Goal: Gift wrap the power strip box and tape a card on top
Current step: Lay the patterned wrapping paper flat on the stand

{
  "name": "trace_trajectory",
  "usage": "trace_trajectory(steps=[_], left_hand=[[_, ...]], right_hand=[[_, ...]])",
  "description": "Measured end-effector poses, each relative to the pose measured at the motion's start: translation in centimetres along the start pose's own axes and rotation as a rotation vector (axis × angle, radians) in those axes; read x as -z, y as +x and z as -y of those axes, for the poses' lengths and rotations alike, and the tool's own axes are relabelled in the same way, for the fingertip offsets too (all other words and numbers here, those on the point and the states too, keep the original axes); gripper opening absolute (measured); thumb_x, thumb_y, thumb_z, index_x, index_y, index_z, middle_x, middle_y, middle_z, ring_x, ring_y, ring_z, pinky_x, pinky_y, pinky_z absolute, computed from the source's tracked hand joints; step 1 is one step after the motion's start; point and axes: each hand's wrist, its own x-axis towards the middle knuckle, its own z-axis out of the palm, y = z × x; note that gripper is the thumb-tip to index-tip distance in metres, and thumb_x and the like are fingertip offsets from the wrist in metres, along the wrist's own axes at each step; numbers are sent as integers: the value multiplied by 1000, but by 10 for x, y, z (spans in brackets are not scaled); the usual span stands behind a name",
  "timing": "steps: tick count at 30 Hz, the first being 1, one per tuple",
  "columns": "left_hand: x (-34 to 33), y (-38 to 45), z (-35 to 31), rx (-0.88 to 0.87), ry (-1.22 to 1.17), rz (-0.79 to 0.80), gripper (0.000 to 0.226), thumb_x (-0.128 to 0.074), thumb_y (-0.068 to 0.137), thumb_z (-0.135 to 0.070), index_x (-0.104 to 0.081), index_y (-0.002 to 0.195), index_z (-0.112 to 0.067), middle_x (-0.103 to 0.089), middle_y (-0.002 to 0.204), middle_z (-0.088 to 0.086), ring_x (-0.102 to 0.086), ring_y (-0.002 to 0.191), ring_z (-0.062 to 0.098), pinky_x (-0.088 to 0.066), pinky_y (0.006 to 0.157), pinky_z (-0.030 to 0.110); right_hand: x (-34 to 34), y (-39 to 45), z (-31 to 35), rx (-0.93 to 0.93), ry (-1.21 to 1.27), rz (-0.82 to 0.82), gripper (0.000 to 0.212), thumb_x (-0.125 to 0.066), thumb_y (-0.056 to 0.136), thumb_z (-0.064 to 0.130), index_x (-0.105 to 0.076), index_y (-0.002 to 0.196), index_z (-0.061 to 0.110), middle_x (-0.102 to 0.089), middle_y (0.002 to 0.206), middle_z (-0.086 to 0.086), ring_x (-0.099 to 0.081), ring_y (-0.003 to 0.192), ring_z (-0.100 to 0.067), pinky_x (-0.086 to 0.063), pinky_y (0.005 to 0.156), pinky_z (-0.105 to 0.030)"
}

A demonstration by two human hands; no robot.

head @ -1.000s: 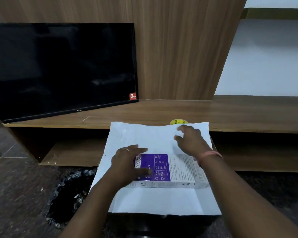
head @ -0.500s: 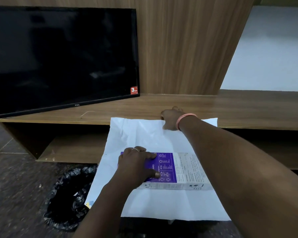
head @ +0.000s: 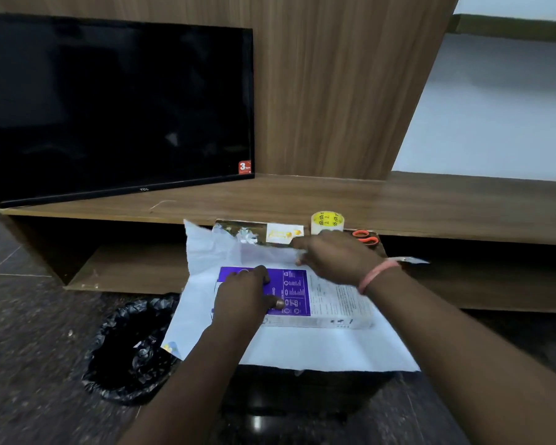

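Now power strip box (head: 328, 300) under left hand (head: 244, 293), right hand (head: 337, 255) just behind.

Matt white wrapping paper (head: 318, 348), glossy cardboard box (head: 334, 300), wood-grain shelf (head: 430, 207).

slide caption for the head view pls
Left hand steadies the power strip box while right hand pulls the wrapping paper's far edge over it.

left hand (head: 244, 297) pressing flat, right hand (head: 334, 255) seemingly pinching, blurred
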Motion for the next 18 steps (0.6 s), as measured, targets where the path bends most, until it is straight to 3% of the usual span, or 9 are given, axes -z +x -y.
trace_trajectory(steps=[2, 6, 11, 15, 18], left_hand=[[-4, -2, -4, -4, 70, -40, 46, -80, 81, -48, -70, 117, -21, -71, 113, 5, -63, 104, 25, -46, 81, 31], [-9, -16, -1, -75, 119, -99, 34, -77, 85, -38, -72, 115, -21, -70, 111, 7, -61, 104, 28, -47, 88, 33], [-7, -39, 2, -117, 53, -33, 32, -74, 84, -13, -68, 115, -14, -65, 114, 9, -57, 112, 27, -45, 90, 31], [-5, -44, 8, -69, 0, -90, 16, -74, 81, -3, -65, 90, -12, -61, 102, 10, -62, 98, 28, -44, 72, 31], [-7, -54, 9, -115, 136, -192, 25, -82, 71, -3, -60, 81, -10, -62, 88, 13, -60, 86, 35, -45, 61, 36]], right_hand=[[-17, -12, 9, 29, -30, -67, 20, -49, 101, 28, -67, 109, 26, -70, 95, -1, -58, 78, -20, -30, 54, -26], [-53, -36, 30, -48, -30, -122, 16, -53, 94, 21, -69, 94, 23, -72, 83, -4, -64, 79, -28, -34, 56, -33], [-78, -58, 54, -178, 39, -150, 27, -50, 90, 12, -69, 105, 26, -68, 82, -7, -64, 81, -33, -31, 57, -34], [-82, -68, 65, -198, 44, -201, 27, -52, 94, 6, -68, 111, 18, -67, 92, -10, -63, 89, -35, -38, 65, -36], [-87, -72, 71, -236, 3, -245, 30, -60, 89, 2, -70, 113, 16, -69, 96, -12, -66, 89, -37, -51, 77, -40]])
